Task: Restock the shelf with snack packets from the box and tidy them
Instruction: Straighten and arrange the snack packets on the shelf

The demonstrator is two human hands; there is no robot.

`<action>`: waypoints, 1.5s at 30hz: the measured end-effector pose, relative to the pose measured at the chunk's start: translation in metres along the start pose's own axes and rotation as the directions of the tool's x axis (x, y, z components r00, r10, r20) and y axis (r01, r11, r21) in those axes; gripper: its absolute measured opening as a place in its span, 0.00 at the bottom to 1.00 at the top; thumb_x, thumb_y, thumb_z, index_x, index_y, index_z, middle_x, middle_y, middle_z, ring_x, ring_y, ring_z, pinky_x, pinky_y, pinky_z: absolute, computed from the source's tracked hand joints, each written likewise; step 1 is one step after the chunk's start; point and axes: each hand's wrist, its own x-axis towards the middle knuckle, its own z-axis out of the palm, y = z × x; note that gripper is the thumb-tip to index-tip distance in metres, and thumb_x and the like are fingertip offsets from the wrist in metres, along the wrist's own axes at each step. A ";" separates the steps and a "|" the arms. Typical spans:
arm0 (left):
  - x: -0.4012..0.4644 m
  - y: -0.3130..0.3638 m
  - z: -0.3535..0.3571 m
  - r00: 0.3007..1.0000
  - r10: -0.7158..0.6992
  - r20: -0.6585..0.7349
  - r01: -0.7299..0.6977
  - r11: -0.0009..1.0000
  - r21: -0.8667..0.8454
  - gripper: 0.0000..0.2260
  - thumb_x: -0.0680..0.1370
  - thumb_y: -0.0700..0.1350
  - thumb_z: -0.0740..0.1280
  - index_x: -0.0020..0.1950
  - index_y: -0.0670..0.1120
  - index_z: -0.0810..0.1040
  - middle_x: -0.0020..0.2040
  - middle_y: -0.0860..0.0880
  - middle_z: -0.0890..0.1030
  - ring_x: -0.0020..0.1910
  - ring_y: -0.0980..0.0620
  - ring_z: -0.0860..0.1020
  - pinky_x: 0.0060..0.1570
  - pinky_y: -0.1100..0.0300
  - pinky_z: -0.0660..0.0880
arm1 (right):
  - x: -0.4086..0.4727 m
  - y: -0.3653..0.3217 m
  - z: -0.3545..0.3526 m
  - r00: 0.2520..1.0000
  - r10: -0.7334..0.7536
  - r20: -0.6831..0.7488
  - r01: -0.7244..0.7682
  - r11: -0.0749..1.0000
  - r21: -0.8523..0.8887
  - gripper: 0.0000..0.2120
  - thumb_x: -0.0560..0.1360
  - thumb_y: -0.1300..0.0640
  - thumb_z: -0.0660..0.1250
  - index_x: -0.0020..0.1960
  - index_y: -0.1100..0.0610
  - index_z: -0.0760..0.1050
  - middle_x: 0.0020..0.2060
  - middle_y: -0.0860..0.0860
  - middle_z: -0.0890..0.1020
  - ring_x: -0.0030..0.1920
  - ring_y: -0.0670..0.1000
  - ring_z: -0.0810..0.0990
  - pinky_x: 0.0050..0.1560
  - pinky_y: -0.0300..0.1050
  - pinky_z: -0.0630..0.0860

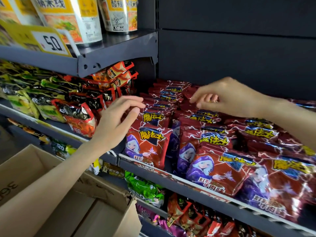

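Red foil snack packets (pixel 148 144) are nudged upright into rows; left hand (pixel 118 120) and right hand (pixel 227 98) are held loosely open, nothing gripped, brown cardboard box (pixel 71 202) below.

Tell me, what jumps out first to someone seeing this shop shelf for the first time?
Rows of glossy red snack packets with a purple-hooded cartoon figure fill the middle shelf. Two bare hands, left hand and right hand, reach over them. An open cardboard box sits lower left.
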 end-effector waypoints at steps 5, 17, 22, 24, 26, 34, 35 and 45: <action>0.032 0.026 0.015 0.935 0.066 0.348 -0.143 0.969 0.200 0.23 0.78 0.61 0.48 0.65 0.55 0.73 0.62 0.61 0.73 0.63 0.65 0.67 0.61 0.70 0.58 | -0.019 0.016 0.006 0.956 0.132 0.262 -0.082 0.978 -0.193 0.10 0.75 0.46 0.67 0.54 0.48 0.78 0.44 0.42 0.83 0.40 0.36 0.78 0.42 0.35 0.75; 0.027 0.010 0.030 0.863 -0.054 0.503 -0.099 0.957 0.273 0.24 0.78 0.59 0.45 0.72 0.58 0.66 0.70 0.59 0.68 0.71 0.59 0.62 0.64 0.65 0.54 | 0.024 0.005 0.036 0.913 0.112 0.392 -0.068 0.990 -0.124 0.16 0.76 0.47 0.66 0.56 0.57 0.78 0.46 0.48 0.83 0.43 0.46 0.77 0.42 0.38 0.68; 0.024 0.005 0.030 0.872 -0.035 0.487 -0.108 0.959 0.262 0.29 0.75 0.63 0.41 0.70 0.58 0.68 0.69 0.59 0.70 0.69 0.59 0.64 0.65 0.60 0.59 | 0.029 -0.003 0.056 0.974 0.156 0.166 -0.136 0.983 -0.122 0.12 0.76 0.51 0.68 0.54 0.58 0.79 0.45 0.51 0.82 0.46 0.52 0.78 0.44 0.41 0.68; 0.024 0.006 0.031 0.877 -0.034 0.478 -0.106 0.959 0.263 0.29 0.75 0.63 0.41 0.70 0.57 0.69 0.68 0.58 0.71 0.69 0.58 0.65 0.67 0.57 0.61 | 0.033 -0.007 0.064 0.985 0.145 0.090 -0.131 0.981 -0.144 0.12 0.76 0.51 0.67 0.55 0.57 0.79 0.48 0.53 0.83 0.51 0.54 0.79 0.46 0.43 0.69; 0.024 0.006 0.031 0.880 -0.042 0.473 -0.098 0.958 0.268 0.30 0.75 0.63 0.41 0.70 0.57 0.69 0.68 0.58 0.70 0.69 0.58 0.65 0.66 0.59 0.60 | 0.035 -0.009 0.068 0.989 0.142 0.043 -0.132 0.976 -0.175 0.12 0.77 0.50 0.66 0.56 0.56 0.78 0.49 0.53 0.82 0.53 0.55 0.79 0.45 0.43 0.68; 0.027 0.016 0.029 0.888 -0.015 0.460 -0.125 0.955 0.271 0.31 0.75 0.68 0.41 0.70 0.57 0.68 0.70 0.57 0.68 0.69 0.56 0.65 0.67 0.51 0.64 | 0.024 -0.006 0.058 0.990 0.119 0.077 -0.119 0.993 -0.015 0.16 0.75 0.49 0.69 0.58 0.57 0.77 0.47 0.51 0.83 0.43 0.47 0.79 0.47 0.40 0.74; 0.028 0.019 0.030 0.892 0.002 0.452 -0.141 0.952 0.273 0.31 0.75 0.67 0.41 0.70 0.57 0.68 0.70 0.57 0.68 0.69 0.55 0.65 0.67 0.50 0.64 | 0.023 -0.007 0.051 0.991 0.117 0.058 -0.120 0.991 0.050 0.15 0.74 0.51 0.70 0.57 0.58 0.78 0.46 0.50 0.83 0.42 0.45 0.80 0.48 0.40 0.76; 0.048 0.073 0.059 0.752 0.279 0.597 -0.393 0.917 0.067 0.25 0.77 0.66 0.49 0.69 0.58 0.69 0.67 0.60 0.71 0.66 0.62 0.67 0.66 0.59 0.62 | -0.096 0.028 -0.034 0.971 0.223 -0.091 -0.227 0.973 -0.036 0.08 0.74 0.51 0.66 0.52 0.50 0.80 0.42 0.38 0.81 0.44 0.36 0.79 0.47 0.31 0.75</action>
